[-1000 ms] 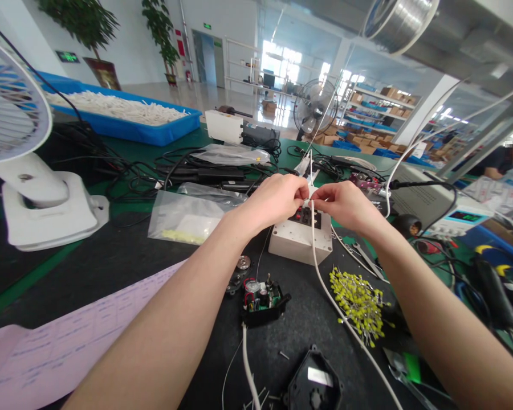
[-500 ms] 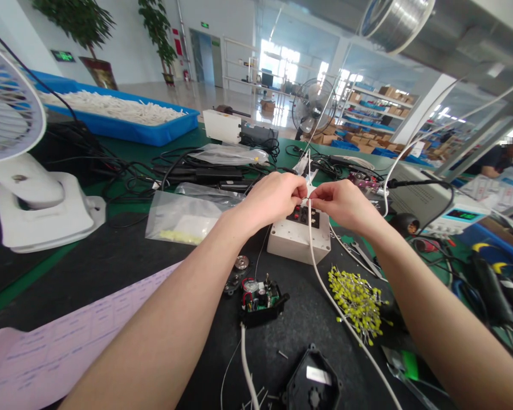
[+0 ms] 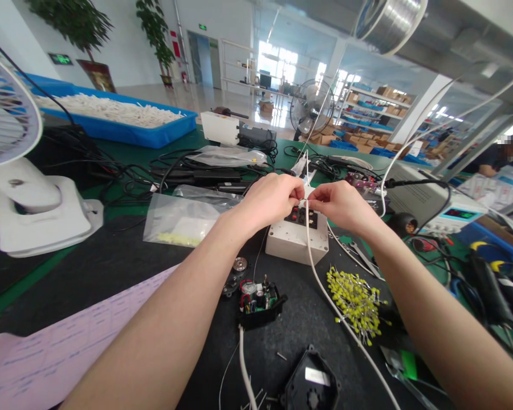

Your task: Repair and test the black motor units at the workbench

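Observation:
My left hand (image 3: 276, 196) is closed in a pinch above a beige box (image 3: 297, 245) with a dark panel of red and black parts on top. A thin dark wire (image 3: 302, 200) seems to show at its fingertips. Opposite it, my right hand (image 3: 340, 202) pinches at the end of a white cable (image 3: 314, 262), which hangs over the box front and runs to the lower right. The fingertips of both hands nearly meet. Nearer to me lies an opened black housing (image 3: 260, 310) with a green circuit board and red wires, a white cable leading from it.
Yellow-capped small parts (image 3: 354, 302) lie in a heap right of the cable. A black cover (image 3: 311, 381) rests at the front. Around are a white fan (image 3: 47, 199), a pink sheet (image 3: 68, 347), plastic bags (image 3: 179, 219), a power supply (image 3: 436, 199) and wrenches (image 3: 365, 259).
The whole view has shifted slightly to the left. Both hands keep their pinch above the box, with hardly any movement.

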Available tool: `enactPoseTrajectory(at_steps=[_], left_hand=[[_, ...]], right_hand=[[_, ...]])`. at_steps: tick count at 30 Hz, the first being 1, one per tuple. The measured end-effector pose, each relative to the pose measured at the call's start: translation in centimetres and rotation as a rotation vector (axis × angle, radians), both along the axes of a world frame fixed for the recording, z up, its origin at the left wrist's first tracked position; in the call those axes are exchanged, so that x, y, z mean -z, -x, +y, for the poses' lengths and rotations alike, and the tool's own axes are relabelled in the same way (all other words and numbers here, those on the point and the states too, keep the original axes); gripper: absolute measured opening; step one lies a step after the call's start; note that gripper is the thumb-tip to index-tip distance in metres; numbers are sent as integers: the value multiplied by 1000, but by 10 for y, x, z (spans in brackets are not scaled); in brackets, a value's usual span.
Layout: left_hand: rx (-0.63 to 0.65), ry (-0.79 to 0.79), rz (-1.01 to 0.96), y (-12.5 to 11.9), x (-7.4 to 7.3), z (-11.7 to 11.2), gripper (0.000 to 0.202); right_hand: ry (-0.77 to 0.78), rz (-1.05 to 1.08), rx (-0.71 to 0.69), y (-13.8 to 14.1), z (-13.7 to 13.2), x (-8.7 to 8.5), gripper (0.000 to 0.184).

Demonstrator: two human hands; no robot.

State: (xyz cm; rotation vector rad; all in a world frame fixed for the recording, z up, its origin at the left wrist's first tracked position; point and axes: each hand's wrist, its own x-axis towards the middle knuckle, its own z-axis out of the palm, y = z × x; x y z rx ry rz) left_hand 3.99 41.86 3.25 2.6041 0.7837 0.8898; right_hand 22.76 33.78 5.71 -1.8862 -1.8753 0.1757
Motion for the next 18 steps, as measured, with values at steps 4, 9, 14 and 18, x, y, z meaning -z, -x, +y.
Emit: enactPoseTrajectory(at_steps=[4,9,14,18], left_hand=[[-9,-6,7,0,0,0,16],[-41,-8,37,-1,0,1,14],[-19,-6,41,-2,-3,1,13],[-49,66,110,-3,-3,8,17]], right_hand=[[6,-18,16,2,-1,0,5],[6,-28,7,3,0,0,6],[-13,-46,10,2,0,1,6],[-19,-73,0,-1,4,5,7]])
